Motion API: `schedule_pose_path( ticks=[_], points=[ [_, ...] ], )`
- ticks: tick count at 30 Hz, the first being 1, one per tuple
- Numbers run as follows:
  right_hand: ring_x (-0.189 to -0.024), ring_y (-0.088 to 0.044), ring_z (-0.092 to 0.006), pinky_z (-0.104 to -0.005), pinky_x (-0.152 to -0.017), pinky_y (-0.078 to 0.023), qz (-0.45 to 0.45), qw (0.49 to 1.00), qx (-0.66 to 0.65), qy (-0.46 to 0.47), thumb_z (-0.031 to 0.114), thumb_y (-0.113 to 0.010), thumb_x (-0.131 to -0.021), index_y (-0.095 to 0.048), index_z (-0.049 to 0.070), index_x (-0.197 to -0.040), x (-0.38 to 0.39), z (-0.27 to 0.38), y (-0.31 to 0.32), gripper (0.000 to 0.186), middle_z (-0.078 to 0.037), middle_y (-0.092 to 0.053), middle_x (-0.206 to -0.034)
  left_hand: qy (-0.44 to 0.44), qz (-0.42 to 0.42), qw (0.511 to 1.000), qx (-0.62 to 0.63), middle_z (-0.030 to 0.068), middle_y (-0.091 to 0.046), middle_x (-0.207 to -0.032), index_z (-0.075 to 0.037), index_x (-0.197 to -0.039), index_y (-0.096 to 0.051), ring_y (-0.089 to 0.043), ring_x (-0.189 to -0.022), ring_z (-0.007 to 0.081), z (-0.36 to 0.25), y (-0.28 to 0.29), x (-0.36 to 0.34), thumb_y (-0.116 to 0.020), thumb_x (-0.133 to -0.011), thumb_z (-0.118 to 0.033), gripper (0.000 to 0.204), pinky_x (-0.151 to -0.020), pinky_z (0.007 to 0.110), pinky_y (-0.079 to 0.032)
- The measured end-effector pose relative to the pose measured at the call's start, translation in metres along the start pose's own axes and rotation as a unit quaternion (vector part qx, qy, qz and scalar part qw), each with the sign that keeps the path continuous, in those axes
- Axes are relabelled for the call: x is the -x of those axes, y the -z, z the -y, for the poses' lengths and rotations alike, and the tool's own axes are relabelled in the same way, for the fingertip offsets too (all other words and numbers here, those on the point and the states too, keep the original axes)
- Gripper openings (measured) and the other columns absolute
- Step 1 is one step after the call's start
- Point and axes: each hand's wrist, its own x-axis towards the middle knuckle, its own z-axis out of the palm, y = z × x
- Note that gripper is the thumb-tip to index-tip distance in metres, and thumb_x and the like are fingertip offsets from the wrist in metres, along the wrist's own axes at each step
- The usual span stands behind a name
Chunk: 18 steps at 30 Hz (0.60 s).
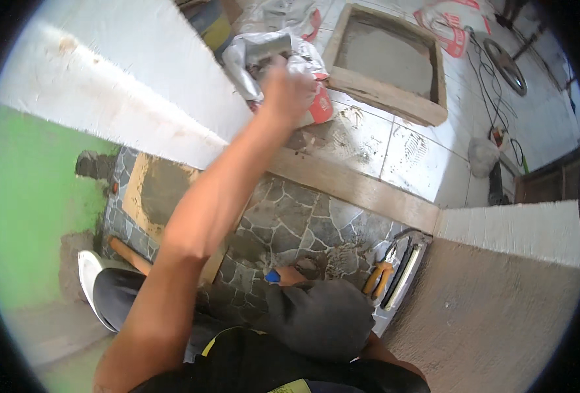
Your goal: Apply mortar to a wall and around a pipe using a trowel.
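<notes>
My left arm stretches forward to an open white-and-red sack (pixel 237 62). The left hand (pixel 287 92), smeared by motion, is closed over the sack's mouth. Just beyond its fingers is a flat grey blade-like piece (pixel 268 48); its link to the hand is unclear. Dark grey material shows inside the sack. Low beside my bent grey-trousered knee (pixel 326 318), my right hand (pixel 291 276) shows only in part, closed around a blue handle-like piece (pixel 273 276). The knee hides the rest of that hand and whatever the blue piece belongs to.
A wooden frame (pixel 385 85) with smooth grey mix lies on white tiles. Nearer are a raised sill (pixel 362 177), a mortar-smeared board (pixel 169 187) and a wooden handle (pixel 129 255). Orange-handled pliers (pixel 378 278) lie at right. Cables (pixel 493 85) trail at far right.
</notes>
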Motion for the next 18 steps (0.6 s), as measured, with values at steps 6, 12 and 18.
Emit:
schedule_pose_path(
  ticks=[6,12,18],
  points=[
    [-0.082,-0.069,-0.0292,-0.0427,-0.076,-0.052,-0.012,0.998,-0.018,-0.056,0.041,-0.080,-0.075,-0.073,0.005,-0.101,0.031,-0.038,0.002,0.045,-0.017,-0.071,-0.091,0.282,0.160,0.847,-0.421,0.0139,-0.074,-0.102,0.001,-0.109,-0.071,-0.070,-0.094,0.0192,-0.010,-0.075,0.219,-0.063,-0.100,-0.022,0.025,-0.087,0.035,-0.055],
    [-0.071,-0.068,-0.0209,-0.0402,-0.069,-0.054,-0.298,0.940,-0.160,-0.035,0.043,-0.080,-0.076,-0.069,0.001,-0.093,0.096,0.002,0.029,0.046,-0.009,-0.071,-0.085,0.103,-0.361,0.804,-0.462,0.0015,-0.068,-0.073,-0.005,-0.081,-0.071,-0.061,-0.069,0.0133,-0.069,0.108,0.360,-0.067,-0.096,-0.029,0.028,-0.074,0.029,-0.050],
    [-0.049,-0.057,-0.0148,-0.0300,-0.044,-0.048,-0.462,0.799,-0.384,0.006,0.014,-0.064,-0.088,-0.057,0.005,-0.099,0.148,0.109,0.153,0.016,-0.005,-0.060,-0.070,0.085,-0.656,0.642,-0.387,0.0225,-0.060,-0.132,0.003,-0.153,-0.030,-0.062,-0.114,0.0281,-0.066,0.325,0.566,-0.069,-0.091,-0.012,0.075,-0.097,0.041,-0.050]
  ],
)
